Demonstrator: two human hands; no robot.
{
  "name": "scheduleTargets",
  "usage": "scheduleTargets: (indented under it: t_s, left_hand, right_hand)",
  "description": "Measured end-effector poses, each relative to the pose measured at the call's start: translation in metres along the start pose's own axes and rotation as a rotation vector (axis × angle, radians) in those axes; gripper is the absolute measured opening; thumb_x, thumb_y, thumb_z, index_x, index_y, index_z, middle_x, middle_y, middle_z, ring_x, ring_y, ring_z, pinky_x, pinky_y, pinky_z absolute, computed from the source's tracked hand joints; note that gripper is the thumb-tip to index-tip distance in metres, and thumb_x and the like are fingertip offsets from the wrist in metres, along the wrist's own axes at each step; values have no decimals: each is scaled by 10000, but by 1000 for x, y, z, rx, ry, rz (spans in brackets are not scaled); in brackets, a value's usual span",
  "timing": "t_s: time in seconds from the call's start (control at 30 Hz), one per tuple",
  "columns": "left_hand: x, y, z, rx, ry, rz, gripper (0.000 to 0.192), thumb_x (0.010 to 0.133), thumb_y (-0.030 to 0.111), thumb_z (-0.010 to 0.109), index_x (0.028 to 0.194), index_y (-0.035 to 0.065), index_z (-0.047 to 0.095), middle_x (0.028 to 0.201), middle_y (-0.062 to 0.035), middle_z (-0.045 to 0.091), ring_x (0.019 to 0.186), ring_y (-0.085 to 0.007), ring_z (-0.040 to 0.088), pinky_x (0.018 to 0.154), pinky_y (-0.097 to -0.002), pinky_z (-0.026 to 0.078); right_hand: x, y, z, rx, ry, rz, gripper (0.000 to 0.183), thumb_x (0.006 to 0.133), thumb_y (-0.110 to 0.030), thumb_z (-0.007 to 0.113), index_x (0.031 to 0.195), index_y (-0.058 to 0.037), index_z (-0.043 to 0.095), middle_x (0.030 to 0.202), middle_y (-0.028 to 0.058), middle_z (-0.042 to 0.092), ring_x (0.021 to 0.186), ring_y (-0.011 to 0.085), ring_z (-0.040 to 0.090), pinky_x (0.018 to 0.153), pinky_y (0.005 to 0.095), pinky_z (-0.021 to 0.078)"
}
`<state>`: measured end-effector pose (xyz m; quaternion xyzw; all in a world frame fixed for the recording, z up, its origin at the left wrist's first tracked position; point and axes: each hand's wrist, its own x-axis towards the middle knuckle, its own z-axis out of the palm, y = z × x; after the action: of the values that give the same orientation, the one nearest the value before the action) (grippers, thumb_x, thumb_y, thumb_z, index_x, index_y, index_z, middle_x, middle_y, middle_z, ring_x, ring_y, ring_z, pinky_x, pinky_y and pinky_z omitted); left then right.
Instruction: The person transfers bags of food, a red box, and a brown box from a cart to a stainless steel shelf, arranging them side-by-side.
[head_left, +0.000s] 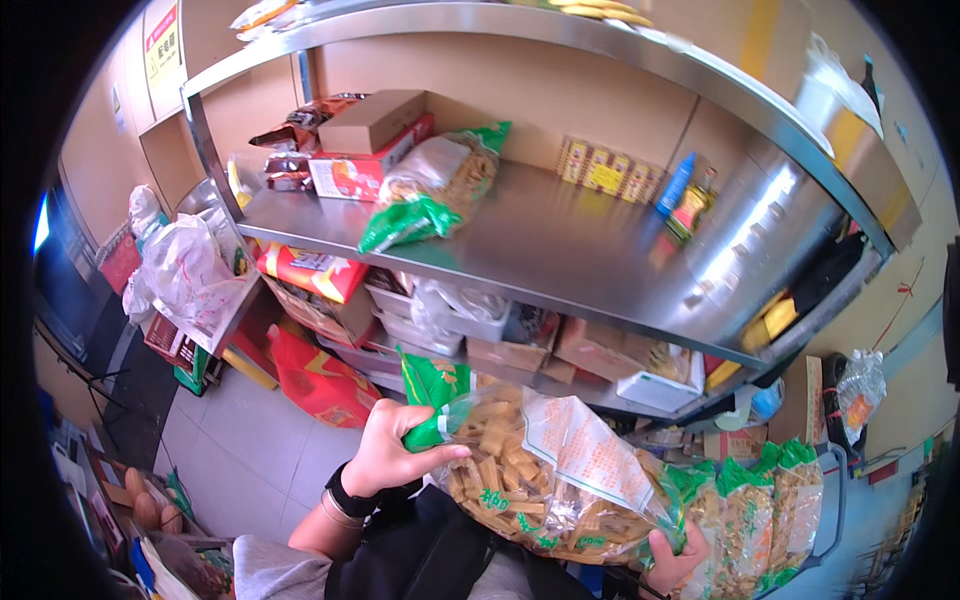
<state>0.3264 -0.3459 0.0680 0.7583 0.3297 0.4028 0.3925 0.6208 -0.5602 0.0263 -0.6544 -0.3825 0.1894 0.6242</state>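
Observation:
Between my two hands is a large clear plastic bag of light-brown dried food pieces (510, 480), with green ends and a white printed panel. My left hand (401, 450) grips its gathered green end, wearing a black wristband and a bangle. At the other end, low on the right, my right hand (675, 559) pinches the bag's green corner. The bag hangs tilted in front of my body, its right end lower. A similar bag with green ends (442, 180) lies on the steel shelf (555, 240) ahead.
Several more green-topped bags (750, 517) stand at the right in a cart with a grey handle (838, 487). On the shelf are cardboard boxes (375, 120), small patterned packs (607, 169), a blue bottle (677, 184) and an oil bottle (691, 210). Below sit plastic bins (420, 330) and a red bag (319, 382).

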Motion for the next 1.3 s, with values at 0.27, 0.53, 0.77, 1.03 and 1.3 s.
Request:
scheduleTargets:
  t_s: [0.27, 0.53, 0.77, 1.03, 1.3]
  left_hand:
    - [5, -61, -118, 46, 114, -70, 378, 654, 159, 792, 529, 25, 461, 454, -29, 399, 408, -92, 337, 396, -260, 294]
    - [30, -98, -156, 0, 193, 46, 373, 637, 140, 794, 507, 50, 457, 432, -35, 398, 362, -135, 374, 382, -268, 291]
    - [83, -93, -133, 105, 5, 351, 336, 666, 119, 764, 534, 61, 461, 438, -58, 411, 374, -225, 456, 380, -311, 328]
    - [152, -102, -36, 128, -286, 306, 248, 782, 200, 637, 785, 8, 479, 608, -214, 530, 594, -398, 550, 537, -447, 436]
    - [232, -111, 41, 107, -369, 130, 329, 774, 236, 649, 888, -8, 461, 691, -245, 559, 690, -428, 553, 613, -457, 435]
  right_hand:
    - [28, -13, 158, 68, -3, -69, 331, 605, -91, 722, 878, 78, 641, 694, 25, 602, 615, 67, 511, 570, 218, 407]
    - [114, -43, 235, 96, -12, -91, 332, 646, -70, 706, 936, 68, 623, 846, 78, 629, 747, 141, 563, 741, 275, 441]
    - [274, -60, 291, 203, -258, -171, 351, 662, 57, 634, 1012, 54, 606, 916, 56, 637, 818, 120, 586, 766, 233, 443]
    - [448, 21, 347, -553, -499, -401, 271, 660, -75, 726, 923, -62, 659, 838, 119, 663, 759, 220, 636, 702, 315, 477]
    - [506, 17, 402, -1066, -523, -511, 228, 635, -185, 743, 850, -150, 676, 892, 105, 653, 826, 283, 633, 694, 401, 498]
